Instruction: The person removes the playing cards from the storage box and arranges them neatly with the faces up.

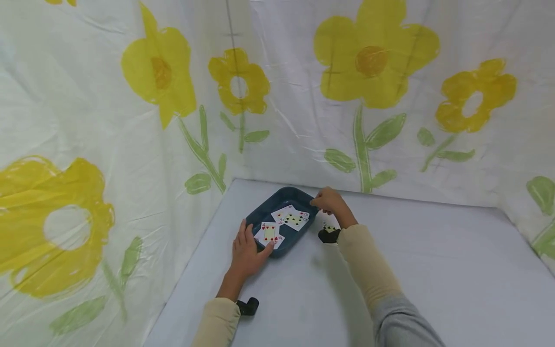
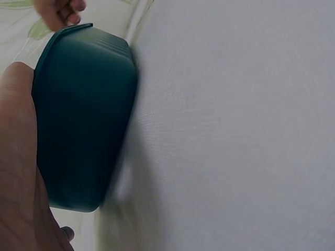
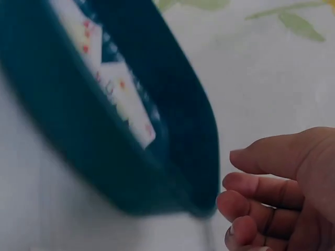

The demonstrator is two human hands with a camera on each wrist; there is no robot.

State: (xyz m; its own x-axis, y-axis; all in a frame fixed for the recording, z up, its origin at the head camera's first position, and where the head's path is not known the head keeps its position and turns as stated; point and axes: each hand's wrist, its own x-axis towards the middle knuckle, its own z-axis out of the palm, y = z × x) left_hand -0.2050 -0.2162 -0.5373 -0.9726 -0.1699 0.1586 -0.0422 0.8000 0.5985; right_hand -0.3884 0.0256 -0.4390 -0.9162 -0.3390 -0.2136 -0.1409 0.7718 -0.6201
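Observation:
A dark teal tray [image 1: 282,193] stands near the table's far left corner, with several playing cards [image 1: 269,232] lying face up in it, some overlapping. My left hand [image 1: 248,250] holds the near end of the tray, fingers at its left rim and thumb at the near right side. In the left wrist view that thumb [image 2: 15,89] lies against the tray's outer wall [image 2: 84,115]. My right hand [image 1: 330,201] is beside the tray's far right end, its fingers loosely curled. The right wrist view shows nothing between thumb and fingers [image 3: 243,204], close to the rim.
Another playing card [image 1: 331,225] lies on the white table [image 1: 416,279] right of the tray, partly hidden by the black wrist camera [image 1: 329,236]. A white sheet with yellow flowers [image 1: 295,130] hangs along the table's back and left edges.

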